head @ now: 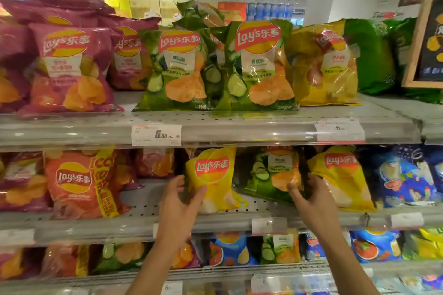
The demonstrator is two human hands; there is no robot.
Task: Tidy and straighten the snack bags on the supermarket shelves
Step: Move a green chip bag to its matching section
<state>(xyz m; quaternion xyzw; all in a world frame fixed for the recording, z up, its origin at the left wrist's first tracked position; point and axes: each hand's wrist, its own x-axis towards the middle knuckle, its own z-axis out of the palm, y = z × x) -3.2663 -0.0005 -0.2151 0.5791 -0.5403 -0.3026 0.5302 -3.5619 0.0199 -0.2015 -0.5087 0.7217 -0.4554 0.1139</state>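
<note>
both hands (182,196) on yellow bags (213,177), green bag (271,179) between

We've got a yellow Lay's bag (213,177) standing upright mid-shelf, a green cucumber bag (273,172) leaning back beside it, another yellow one (340,175) tilted right.

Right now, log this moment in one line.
middle shelf | left hand grips yellow bag | right hand on green bag | straightening

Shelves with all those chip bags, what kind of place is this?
Most likely a supermarket snack aisle. Metal shelves hold rows of chip bags, and a price tag reading 6.50 is clipped to the shelf edge.
</note>
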